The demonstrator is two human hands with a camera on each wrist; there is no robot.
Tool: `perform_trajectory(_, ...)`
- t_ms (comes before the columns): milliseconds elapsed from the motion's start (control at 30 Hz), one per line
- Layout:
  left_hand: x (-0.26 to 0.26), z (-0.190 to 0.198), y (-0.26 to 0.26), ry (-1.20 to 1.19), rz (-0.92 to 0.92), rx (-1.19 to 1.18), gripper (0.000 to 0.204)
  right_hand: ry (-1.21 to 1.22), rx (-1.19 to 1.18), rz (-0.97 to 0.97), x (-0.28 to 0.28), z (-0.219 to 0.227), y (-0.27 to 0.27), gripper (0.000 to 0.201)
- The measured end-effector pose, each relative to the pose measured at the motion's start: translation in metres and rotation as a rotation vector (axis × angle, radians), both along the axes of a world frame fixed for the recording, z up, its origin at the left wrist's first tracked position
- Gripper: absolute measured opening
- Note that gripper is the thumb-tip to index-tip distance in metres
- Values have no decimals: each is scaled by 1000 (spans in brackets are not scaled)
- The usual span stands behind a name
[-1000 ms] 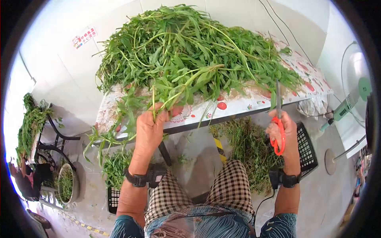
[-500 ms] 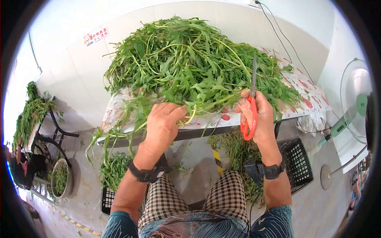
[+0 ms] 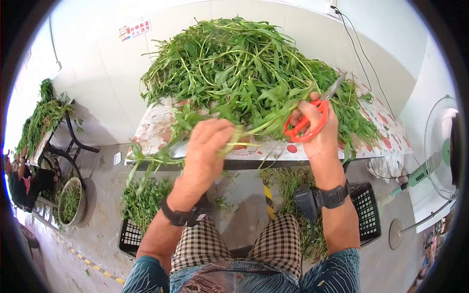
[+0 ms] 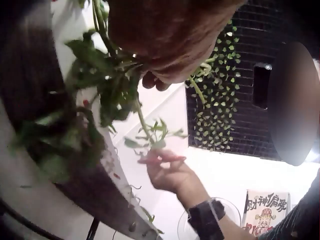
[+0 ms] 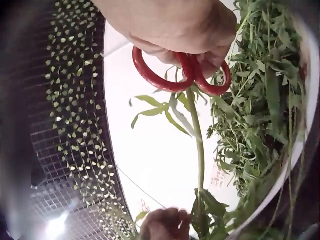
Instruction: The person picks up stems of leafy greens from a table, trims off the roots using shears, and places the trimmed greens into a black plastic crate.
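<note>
The left hand [image 3: 207,149], blurred in the head view, grips leafy green stems [image 3: 181,122] whose pale ends stick out past its fingers. In the right hand [image 3: 320,132] are red-handled scissors [image 3: 307,121], blades pointing up and away, with fingers curled round the handles. A thick green stem [image 5: 200,150] runs from beneath the right hand toward the left hand in the right wrist view. Behind both hands a large heap of leafy greens [image 3: 229,63] covers the table [image 3: 161,122].
Below the table are cut greens [image 3: 144,200] over a black crate [image 3: 130,237] at left, more stems [image 3: 288,188] and another crate [image 3: 367,210] at right. A fan [image 3: 447,141] stands far right. A round tub [image 3: 72,201] and another person [image 3: 29,180] are at far left.
The right hand has come left from the table's right side toward the left hand, and the scissors have turned. The left hand has moved right and changed its angle. The head view has shifted.
</note>
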State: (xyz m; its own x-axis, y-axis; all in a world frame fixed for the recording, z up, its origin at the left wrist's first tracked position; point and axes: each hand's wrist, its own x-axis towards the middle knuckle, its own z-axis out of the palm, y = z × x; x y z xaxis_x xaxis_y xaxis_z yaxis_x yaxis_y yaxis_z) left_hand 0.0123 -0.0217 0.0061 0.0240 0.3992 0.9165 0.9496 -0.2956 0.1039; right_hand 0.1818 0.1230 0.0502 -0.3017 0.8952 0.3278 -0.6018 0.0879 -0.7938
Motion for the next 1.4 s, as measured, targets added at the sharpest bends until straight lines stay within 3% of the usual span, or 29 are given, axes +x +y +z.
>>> perform_trajectory(67,-6,2,-15,-196,-48,125,12,109,-45,-12,-2,-1,19,33)
perform_trajectory(133,1,6,-41,-806,-458,202,14,228,-108,26,2,-9,37,26)
perform_trajectory(200,9,14,-68,-926,-401,196,19,308,-191,73,5,-15,56,22)
perform_trajectory(300,35,12,-85,-1310,-615,114,16,320,-245,71,6,-24,57,17)
perform_trajectory(500,53,-21,-84,-1430,-607,-241,23,332,-269,124,5,-36,59,15)
perform_trajectory(600,45,-16,-70,-1486,-571,-251,20,319,-251,144,7,-37,58,13)
perform_trajectory(700,32,-14,-58,-1634,-666,-275,21,307,-290,115,11,-34,54,12)
perform_trajectory(800,14,-12,-48,-1470,-559,-303,23,286,-265,150,15,-37,57,13)
perform_trajectory(833,15,-3,-46,-1439,-434,-222,19,287,-277,147,15,-38,59,13)
perform_trajectory(967,-7,9,-40,-823,25,-190,12,291,-311,160,20,-43,70,13)
perform_trajectory(1067,-22,1,-20,-583,28,-71,12,292,-317,177,22,-47,75,12)
perform_trajectory(1167,-18,12,-17,-608,90,-207,13,271,-337,151,25,-43,73,11)
perform_trajectory(1300,-39,13,-32,-871,-57,-189,16,248,-355,64,36,-48,88,8)
perform_trajectory(1400,-63,9,-57,-1261,-256,-78,17,246,-345,40,43,-54,96,10)
